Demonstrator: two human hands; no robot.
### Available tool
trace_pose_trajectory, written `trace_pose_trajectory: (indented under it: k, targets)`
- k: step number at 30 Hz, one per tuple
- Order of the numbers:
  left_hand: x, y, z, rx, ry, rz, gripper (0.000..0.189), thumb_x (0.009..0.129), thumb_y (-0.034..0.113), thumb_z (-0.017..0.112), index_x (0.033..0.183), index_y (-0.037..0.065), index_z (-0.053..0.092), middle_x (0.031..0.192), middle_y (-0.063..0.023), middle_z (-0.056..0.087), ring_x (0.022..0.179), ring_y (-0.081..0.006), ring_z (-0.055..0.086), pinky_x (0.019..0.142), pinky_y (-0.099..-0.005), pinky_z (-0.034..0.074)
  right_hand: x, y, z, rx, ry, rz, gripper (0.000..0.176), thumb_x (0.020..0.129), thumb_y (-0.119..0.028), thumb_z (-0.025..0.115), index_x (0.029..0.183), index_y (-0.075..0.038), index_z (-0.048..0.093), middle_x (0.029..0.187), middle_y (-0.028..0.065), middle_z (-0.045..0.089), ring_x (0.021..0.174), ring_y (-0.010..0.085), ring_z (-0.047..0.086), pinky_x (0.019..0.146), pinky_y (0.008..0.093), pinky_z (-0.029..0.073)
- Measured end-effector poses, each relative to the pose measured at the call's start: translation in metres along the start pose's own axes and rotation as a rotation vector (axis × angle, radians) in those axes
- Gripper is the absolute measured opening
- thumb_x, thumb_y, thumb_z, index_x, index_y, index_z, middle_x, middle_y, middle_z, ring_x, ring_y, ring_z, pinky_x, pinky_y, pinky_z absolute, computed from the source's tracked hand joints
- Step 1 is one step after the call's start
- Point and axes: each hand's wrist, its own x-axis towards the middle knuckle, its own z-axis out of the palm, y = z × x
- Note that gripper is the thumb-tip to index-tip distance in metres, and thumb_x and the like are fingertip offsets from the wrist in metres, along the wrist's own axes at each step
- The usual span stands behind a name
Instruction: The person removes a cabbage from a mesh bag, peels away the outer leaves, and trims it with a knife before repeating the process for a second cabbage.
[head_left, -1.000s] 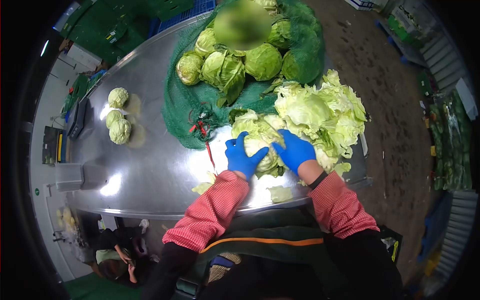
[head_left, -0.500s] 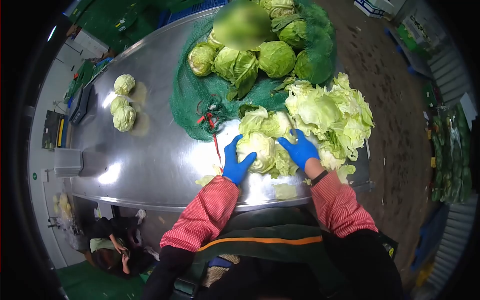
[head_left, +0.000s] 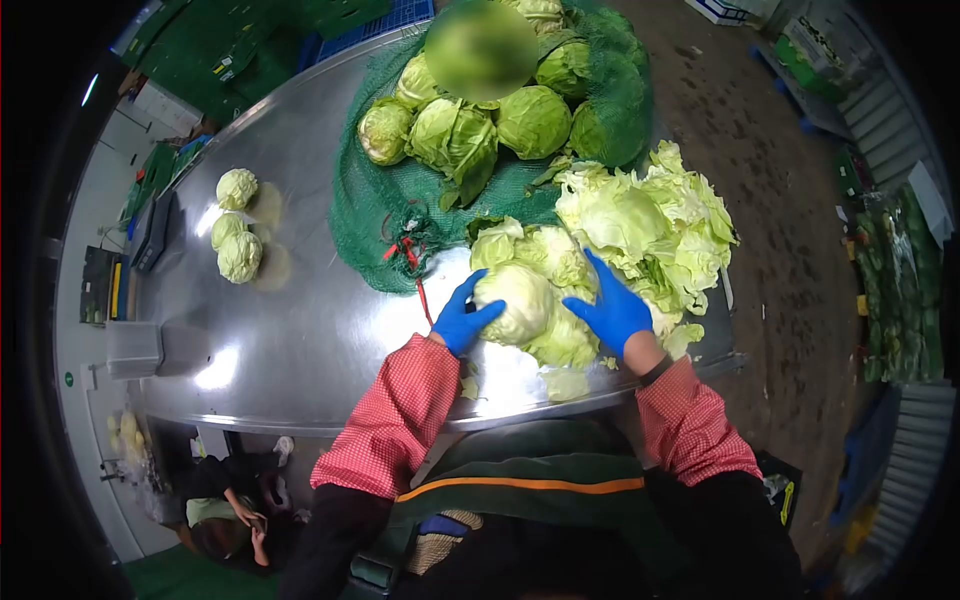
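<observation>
A pale green cabbage head [head_left: 520, 300] lies on the steel table [head_left: 300, 340] in front of me. My left hand [head_left: 462, 318], in a blue glove, cups its left side. My right hand [head_left: 614, 310], also gloved in blue, lies flat with fingers spread on the loose outer leaves [head_left: 562, 342] peeled down at the cabbage's right. Both arms wear red checked sleeves.
A heap of stripped leaves [head_left: 650, 225] lies to the right near the table edge. A green net sack [head_left: 400, 200] holds several whole cabbages [head_left: 530, 122] at the back. Three trimmed cabbages [head_left: 235, 235] sit at far left. Another person [head_left: 225, 510] crouches below the table.
My right hand has moved from the cabbage's top to its right side, pushing outer leaves down and away. My left hand stays on the left side of the head.
</observation>
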Motion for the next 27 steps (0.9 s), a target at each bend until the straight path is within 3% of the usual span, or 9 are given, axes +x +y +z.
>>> trace_pose_trajectory:
  k: [3, 5, 8, 9, 14, 17, 19, 24, 27]
  targets:
    - [0.005, 0.029, 0.019, 0.902, -0.092, 0.755, 0.083, 0.076, 0.015, 0.079, 0.145, 0.014, 0.034, 0.136, -0.0116, 0.045, 0.122, -0.0265, 0.048, 0.1, -0.0387, 0.045, 0.027, -0.033, -0.019, 0.144, -0.115, -0.153, 0.084, 0.08, -0.062, 0.06, 0.147, -0.019, 0.033, 0.126, 0.0175, 0.057, 0.101, 0.0345, 0.063, 0.087, 0.0411, 0.049]
    - [-0.002, 0.04, 0.04, 0.418, 0.122, 0.543, 0.079, 0.072, 0.011, 0.081, 0.139, 0.009, 0.04, 0.131, -0.0109, 0.046, 0.12, -0.0278, 0.049, 0.098, -0.04, 0.046, 0.051, -0.011, 0.01, 0.177, -0.183, -0.201, 0.079, 0.08, -0.066, 0.059, 0.139, -0.015, 0.042, 0.117, 0.0207, 0.061, 0.098, 0.0379, 0.062, 0.085, 0.0429, 0.049]
    - [-0.018, -0.013, 0.035, 0.233, 0.506, 0.386, 0.065, 0.075, 0.009, 0.079, 0.13, 0.002, 0.044, 0.127, -0.0116, 0.05, 0.115, -0.023, 0.052, 0.09, -0.0352, 0.051, 0.039, -0.023, 0.007, 0.141, -0.173, 0.087, 0.07, 0.082, -0.063, 0.058, 0.127, -0.01, 0.049, 0.108, 0.025, 0.063, 0.097, 0.0413, 0.062, 0.083, 0.0452, 0.048]
    - [-0.034, -0.028, 0.039, 0.155, 0.448, 0.17, 0.07, 0.076, 0.008, 0.078, 0.135, 0.0, 0.04, 0.127, -0.0134, 0.05, 0.115, -0.0211, 0.052, 0.089, -0.0324, 0.051, 0.031, -0.025, 0.014, 0.177, -0.1, 0.106, 0.068, 0.083, -0.062, 0.058, 0.124, -0.009, 0.049, 0.106, 0.0261, 0.063, 0.097, 0.0422, 0.062, 0.083, 0.0458, 0.048]
    - [-0.033, -0.067, 0.071, 0.222, 0.393, 0.51, 0.096, 0.075, 0.017, 0.081, 0.147, 0.0, 0.021, 0.133, -0.0185, 0.043, 0.122, -0.0271, 0.047, 0.101, -0.0391, 0.043, -0.003, -0.013, 0.051, 0.332, 0.065, 0.147, 0.06, 0.089, -0.054, 0.053, 0.124, -0.005, 0.046, 0.108, 0.0281, 0.063, 0.101, 0.0457, 0.059, 0.086, 0.0475, 0.047]
    - [-0.017, -0.023, 0.068, 0.592, 0.398, 0.462, 0.116, 0.063, 0.04, 0.087, 0.147, -0.001, 0.019, 0.13, -0.0274, 0.042, 0.121, -0.0384, 0.046, 0.101, -0.0431, 0.04, -0.009, -0.002, 0.04, 0.241, -0.023, 0.125, 0.05, 0.095, -0.046, 0.047, 0.125, -0.007, 0.048, 0.114, 0.025, 0.061, 0.101, 0.045, 0.059, 0.087, 0.0487, 0.046]
    - [0.001, -0.014, 0.068, 0.624, 0.375, 0.402, 0.117, 0.059, 0.046, 0.087, 0.146, 0.002, 0.023, 0.125, -0.0281, 0.044, 0.115, -0.0402, 0.05, 0.098, -0.0443, 0.043, -0.012, -0.006, 0.01, 0.028, -0.094, 0.075, 0.045, 0.096, -0.043, 0.045, 0.123, -0.008, 0.051, 0.116, 0.0231, 0.061, 0.099, 0.0433, 0.06, 0.086, 0.0484, 0.047]
    - [0.02, 0.017, 0.081, 0.816, 0.346, 0.205, 0.111, 0.058, 0.052, 0.083, 0.143, 0.005, 0.029, 0.121, -0.0284, 0.047, 0.111, -0.0413, 0.054, 0.095, -0.0445, 0.046, -0.023, -0.013, -0.024, -0.384, 0.03, -0.232, 0.014, 0.089, -0.02, 0.051, 0.094, -0.008, 0.056, 0.087, 0.0135, 0.063, 0.077, 0.0325, 0.065, 0.068, 0.0442, 0.053]
    - [0.03, 0.023, 0.085, 0.922, 0.353, 0.156, 0.11, 0.057, 0.055, 0.082, 0.141, 0.004, 0.032, 0.121, -0.0292, 0.046, 0.107, -0.0428, 0.056, 0.092, -0.0449, 0.048, -0.008, -0.001, -0.013, -0.481, 0.034, -0.17, 0.013, 0.089, -0.017, 0.05, 0.095, -0.008, 0.057, 0.087, 0.015, 0.064, 0.077, 0.0326, 0.066, 0.065, 0.0438, 0.053]
